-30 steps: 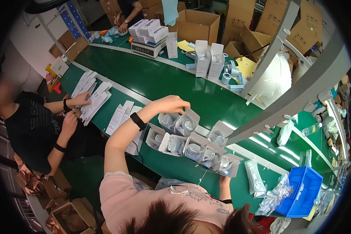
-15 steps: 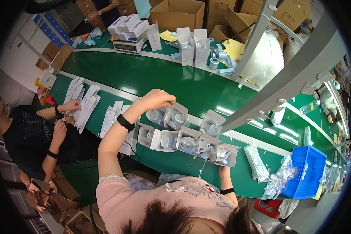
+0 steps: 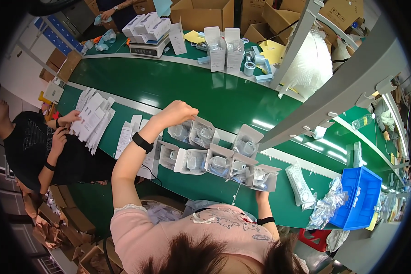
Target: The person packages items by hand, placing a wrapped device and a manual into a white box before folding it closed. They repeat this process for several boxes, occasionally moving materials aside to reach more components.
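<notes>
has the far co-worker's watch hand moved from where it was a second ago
Yes. Judged against the grey scale, the far co-worker's hand has moved left, away from it; it was beside the stacked white boxes, now a gap shows.

Black wristbands (image 3: 143, 143) accompany a pink, lace-trimmed shirt (image 3: 164, 228).

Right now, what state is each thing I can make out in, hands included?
Small boxes: open, bagged items inside
Left hand: fingers bent; whether it touches a box is unclear
Right hand: mostly hidden, at the front row's end
Tall boxes: upright, flaps raised
Stacked boxes: closed
Big carton: open
Blue bin: open
Plastic bags: crumpled
White cartons: flattened, overlapping
</notes>
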Tool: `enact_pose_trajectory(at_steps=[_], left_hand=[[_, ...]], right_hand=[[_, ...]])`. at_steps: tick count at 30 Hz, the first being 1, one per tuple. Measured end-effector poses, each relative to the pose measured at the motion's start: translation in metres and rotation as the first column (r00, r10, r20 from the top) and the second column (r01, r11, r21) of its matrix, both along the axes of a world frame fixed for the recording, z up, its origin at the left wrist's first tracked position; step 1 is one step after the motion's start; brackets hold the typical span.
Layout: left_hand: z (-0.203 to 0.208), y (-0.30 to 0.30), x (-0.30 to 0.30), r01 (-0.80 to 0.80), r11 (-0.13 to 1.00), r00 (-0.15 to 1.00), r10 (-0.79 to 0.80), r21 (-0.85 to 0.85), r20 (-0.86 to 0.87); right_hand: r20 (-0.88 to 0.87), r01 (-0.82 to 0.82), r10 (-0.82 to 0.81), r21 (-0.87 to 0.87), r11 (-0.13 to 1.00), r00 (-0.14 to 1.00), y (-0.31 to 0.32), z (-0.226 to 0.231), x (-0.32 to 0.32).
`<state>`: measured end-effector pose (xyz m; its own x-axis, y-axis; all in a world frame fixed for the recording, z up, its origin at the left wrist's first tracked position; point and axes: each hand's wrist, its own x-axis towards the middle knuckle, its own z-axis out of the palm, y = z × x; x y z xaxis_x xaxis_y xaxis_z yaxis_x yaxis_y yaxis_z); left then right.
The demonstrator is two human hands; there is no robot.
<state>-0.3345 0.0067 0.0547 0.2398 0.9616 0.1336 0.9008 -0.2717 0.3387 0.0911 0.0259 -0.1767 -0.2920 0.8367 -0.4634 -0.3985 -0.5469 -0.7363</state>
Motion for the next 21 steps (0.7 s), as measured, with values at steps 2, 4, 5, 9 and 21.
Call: enact_pose_trajectory(at_steps=[2,4,5,9,21], left_hand=[[0.001,-0.002,-0.006,0.004,1.000,0.999,-0.005,0.027,0.035],[0.005,-0.004,-0.016,0.005,0.999,0.998,-0.008,0.047,0.054],[0.010,-0.005,-0.023,-0.015,0.998,0.999,0.012,0.062,0.050],[0.034,0.003,-0.063,-0.088,0.988,0.996,0.088,0.125,0.008],[0.042,0.129,-0.225,-0.288,0.919,0.944,0.320,0.270,-0.084]], right_hand=[[0.000,0.032,-0.032,-0.011,0.999,0.999,-0.001,-0.001,-0.002],[0.019,0.024,-0.024,-0.001,1.000,1.000,-0.001,-0.013,0.000],[0.036,0.019,-0.019,0.003,1.000,0.999,-0.003,-0.017,0.001],[0.065,0.043,-0.042,-0.009,0.999,0.997,-0.002,-0.024,0.005],[0.372,0.049,-0.084,0.103,0.993,0.924,0.001,0.014,-0.024]])
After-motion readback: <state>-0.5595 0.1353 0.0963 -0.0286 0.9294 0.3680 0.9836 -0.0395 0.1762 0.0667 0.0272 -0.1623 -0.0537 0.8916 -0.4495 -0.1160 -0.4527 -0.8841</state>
